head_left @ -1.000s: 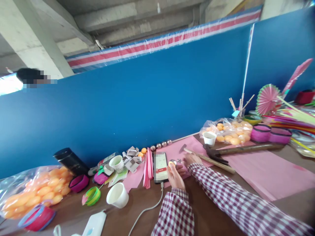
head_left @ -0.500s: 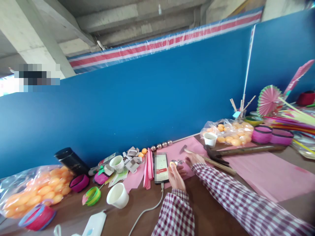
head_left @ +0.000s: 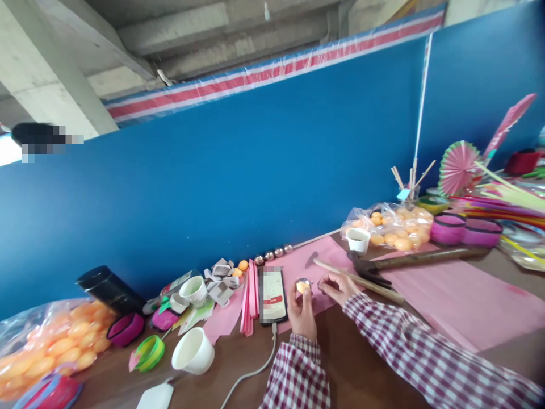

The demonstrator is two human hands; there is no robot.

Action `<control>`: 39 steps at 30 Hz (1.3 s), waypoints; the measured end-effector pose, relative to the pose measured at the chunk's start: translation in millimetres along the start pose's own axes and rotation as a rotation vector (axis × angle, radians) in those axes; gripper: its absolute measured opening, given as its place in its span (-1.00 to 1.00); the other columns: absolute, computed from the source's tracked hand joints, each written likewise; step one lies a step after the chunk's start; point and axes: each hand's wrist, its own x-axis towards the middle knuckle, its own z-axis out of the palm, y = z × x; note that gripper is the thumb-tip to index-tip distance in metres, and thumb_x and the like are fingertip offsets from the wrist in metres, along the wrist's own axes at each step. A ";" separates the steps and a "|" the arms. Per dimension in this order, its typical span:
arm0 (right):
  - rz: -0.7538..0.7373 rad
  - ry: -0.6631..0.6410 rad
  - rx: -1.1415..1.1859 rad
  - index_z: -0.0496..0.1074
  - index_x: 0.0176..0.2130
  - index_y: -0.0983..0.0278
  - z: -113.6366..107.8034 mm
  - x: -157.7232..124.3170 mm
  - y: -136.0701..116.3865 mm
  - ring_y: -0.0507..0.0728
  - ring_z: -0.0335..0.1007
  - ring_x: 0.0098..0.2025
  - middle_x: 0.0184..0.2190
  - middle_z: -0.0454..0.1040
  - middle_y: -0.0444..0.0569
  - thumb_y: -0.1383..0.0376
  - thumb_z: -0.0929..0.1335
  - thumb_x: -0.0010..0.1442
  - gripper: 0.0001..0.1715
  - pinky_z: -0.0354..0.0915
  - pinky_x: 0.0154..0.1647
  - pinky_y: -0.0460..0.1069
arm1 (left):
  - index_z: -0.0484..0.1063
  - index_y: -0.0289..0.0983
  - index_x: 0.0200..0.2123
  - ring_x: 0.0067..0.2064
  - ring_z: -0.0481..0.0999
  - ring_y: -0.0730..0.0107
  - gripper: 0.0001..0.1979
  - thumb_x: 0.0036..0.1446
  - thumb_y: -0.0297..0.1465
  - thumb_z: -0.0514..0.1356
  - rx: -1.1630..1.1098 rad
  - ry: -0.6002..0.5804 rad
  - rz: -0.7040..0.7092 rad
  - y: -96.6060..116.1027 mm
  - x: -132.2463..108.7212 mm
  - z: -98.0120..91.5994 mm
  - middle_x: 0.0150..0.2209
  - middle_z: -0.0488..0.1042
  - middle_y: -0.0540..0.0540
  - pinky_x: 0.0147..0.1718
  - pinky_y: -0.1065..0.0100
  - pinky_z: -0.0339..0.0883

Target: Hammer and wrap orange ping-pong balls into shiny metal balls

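Left fingers (head_left: 292, 299) pinch an orange ball (head_left: 302, 287); right fingers (head_left: 330, 278) bend beside it, pinch unclear, hammer (head_left: 377, 288) just beyond them

I'm looking along the table (head_left: 355, 358) and finding no text I can read. The phone (head_left: 279, 278) is showing a lit screen with a red bar (head_left: 276, 300) and a few small marks, but blurred squares are covering part of it and the rest is coming out too small for me to make out. Off to the right, the long pink strip (head_left: 513, 120) beside the fan (head_left: 458, 169) is carrying pale marks that I'm not managing to resolve into letters or numbers.
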 end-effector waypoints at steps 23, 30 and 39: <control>0.162 -0.021 0.490 0.39 -0.39 0.32 3.9 -3.9 5.5 0.02 0.37 -0.50 -0.54 0.44 -0.08 0.14 0.36 -0.06 -0.71 0.29 -0.51 -0.10 | 0.26 -0.28 -0.01 0.00 0.36 0.23 -0.55 -0.01 -0.30 0.17 0.285 -0.154 0.167 -12.8 4.8 -6.9 0.01 0.35 -0.21 -0.05 0.24 0.26; 0.072 -0.016 0.362 0.39 -0.47 0.30 2.2 -4.5 5.2 0.03 0.34 -0.49 -0.55 0.42 -0.10 0.20 0.34 -0.02 -0.81 0.29 -0.43 -0.06 | 0.30 -0.30 -0.04 -0.11 0.45 0.20 -0.50 -0.10 -0.28 0.24 0.308 -0.107 0.109 -11.8 4.0 -4.8 -0.09 0.43 -0.24 -0.17 0.24 0.36; -0.033 0.022 0.242 0.39 -0.48 0.29 7.2 -4.1 12.7 0.08 0.36 -0.28 -0.33 0.41 -0.02 0.30 0.35 -0.04 -0.92 0.32 -0.29 -0.03 | 0.30 -0.30 -0.06 -0.05 0.41 0.18 -0.55 -0.09 -0.36 0.23 0.350 -0.134 0.153 -9.1 2.5 -3.4 -0.04 0.38 -0.25 -0.13 0.20 0.34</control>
